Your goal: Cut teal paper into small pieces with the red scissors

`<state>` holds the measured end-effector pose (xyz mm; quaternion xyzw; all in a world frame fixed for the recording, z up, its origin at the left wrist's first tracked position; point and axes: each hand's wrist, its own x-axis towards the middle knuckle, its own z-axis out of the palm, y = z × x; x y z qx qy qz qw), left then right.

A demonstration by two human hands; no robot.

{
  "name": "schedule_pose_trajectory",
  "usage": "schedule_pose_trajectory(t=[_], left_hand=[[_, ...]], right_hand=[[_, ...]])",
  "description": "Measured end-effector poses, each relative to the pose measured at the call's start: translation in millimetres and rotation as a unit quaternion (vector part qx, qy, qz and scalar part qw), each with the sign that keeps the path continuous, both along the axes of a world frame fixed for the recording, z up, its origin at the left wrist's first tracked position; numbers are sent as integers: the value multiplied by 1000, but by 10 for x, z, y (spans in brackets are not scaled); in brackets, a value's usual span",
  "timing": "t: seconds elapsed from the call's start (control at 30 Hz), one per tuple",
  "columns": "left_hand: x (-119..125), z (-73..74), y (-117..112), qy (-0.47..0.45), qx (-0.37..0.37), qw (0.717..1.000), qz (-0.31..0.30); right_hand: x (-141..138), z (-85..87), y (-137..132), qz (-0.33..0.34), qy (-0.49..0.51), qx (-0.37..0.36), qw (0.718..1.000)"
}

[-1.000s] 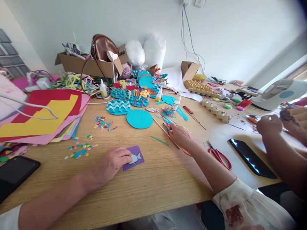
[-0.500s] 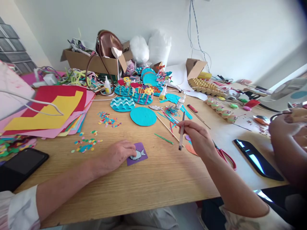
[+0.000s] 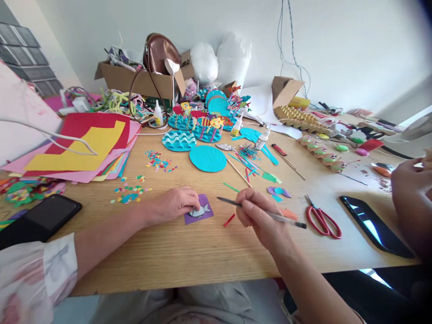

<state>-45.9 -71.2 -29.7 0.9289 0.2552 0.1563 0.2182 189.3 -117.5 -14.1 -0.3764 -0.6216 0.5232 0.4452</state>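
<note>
A purple paper square [image 3: 206, 217] lies near the front of the table with a light paper fish [image 3: 202, 210] on top of it. My left hand [image 3: 180, 202] has its fingers bent together and pressed on the fish's head end, holding it down on the square. Just to the right, my right hand [image 3: 259, 216] grips a pen [image 3: 280, 218] above the table. The pen lies almost level, its dark tip pointing left towards the fish but apart from it. Below the tip is a short red strip [image 3: 229, 220].
Red-handled scissors [image 3: 323, 220] and a black phone [image 3: 374, 227] lie to the right. A turquoise disc [image 3: 208, 159], glue bottle [image 3: 262, 139] and confetti [image 3: 130, 193] are beyond my hands. Another person's hand [image 3: 410, 184] is at the right edge.
My right hand has come down and left towards the purple square. The pen has turned from upright to nearly level, tip leftward. My left hand still presses the fish.
</note>
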Motion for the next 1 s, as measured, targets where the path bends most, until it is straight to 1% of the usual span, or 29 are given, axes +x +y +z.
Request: schedule_pose_trajectory(t=[0.1,0.17,0.23,0.3,0.33,0.4,0.5,0.6,0.73,0.87,1.0], left_hand=[[6,74,40,17,-30,999,-15],[6,106,51,22,-47,998,-19],[3,110,54,22,-54,998,-18],[-3,90,52,17,-49,999,-17],[-7,76,50,14,-45,999,-17],[-18,50,47,7,-41,999,-17],[-35,26,42,1,-45,999,-13],[-44,20,39,0,-45,999,-15],[-49,8,32,-10,-52,999,-10],[-64,-24,33,-23,-53,998,-4],[-70,-39,34,-21,-56,998,-6]], right_hand=[[-63,59,-54,66,-76,-9,995],[-63,104,-44,82,-113,2,990],[-21,123,-10,70,-137,31,988],[45,100,22,32,-191,75,978],[79,74,31,11,-230,99,968],[132,3,33,-12,-312,147,939],[166,-94,21,8,-386,202,900],[165,-119,35,38,-416,224,880],[164,-99,87,68,-451,221,862],[168,-136,82,57,-462,217,858],[140,-144,4,45,-466,217,857]])
